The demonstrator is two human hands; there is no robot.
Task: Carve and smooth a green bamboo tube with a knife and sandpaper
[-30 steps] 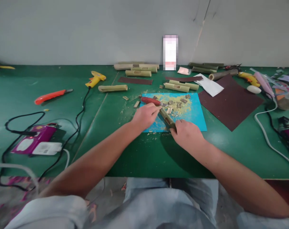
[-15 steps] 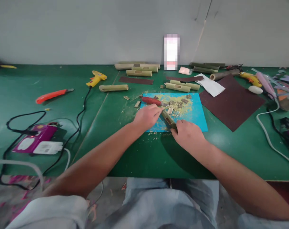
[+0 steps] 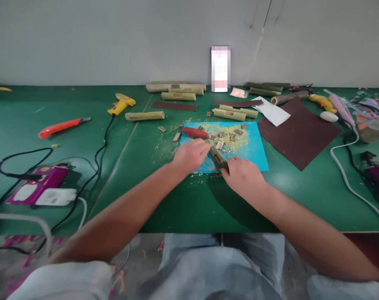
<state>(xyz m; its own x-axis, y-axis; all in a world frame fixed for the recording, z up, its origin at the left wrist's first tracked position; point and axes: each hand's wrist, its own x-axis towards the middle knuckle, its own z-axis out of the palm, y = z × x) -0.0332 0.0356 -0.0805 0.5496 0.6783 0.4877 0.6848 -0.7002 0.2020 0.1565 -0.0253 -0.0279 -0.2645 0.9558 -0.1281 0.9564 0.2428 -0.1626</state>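
A short bamboo tube (image 3: 218,156) with a rectangular slot cut in its side is held at a slant over the blue sheet (image 3: 254,146). My right hand (image 3: 244,173) is closed round its near end. At the far end, the fingers of my left hand (image 3: 192,155) are closed on the tube; their tips are partly hidden. Just beyond my left hand lies a red-handled carving tool (image 3: 195,132), its metal blade pointing right. Pale shavings (image 3: 228,143) and several small bamboo chips (image 3: 219,145) are scattered over the sheet.
More cut bamboo tubes (image 3: 178,96) lie toward the wall. Dark brown sandpaper (image 3: 298,137) is at right. On the left are a yellow glue gun (image 3: 122,104) with its black cord, an orange utility knife (image 3: 62,127) and a purple power box (image 3: 41,183). A pixelated upright screen (image 3: 221,68) leans on the wall.
The whole view has shifted slightly, so things sit a little further left. Both hands keep their hold on the bamboo tube, with hardly any other movement.
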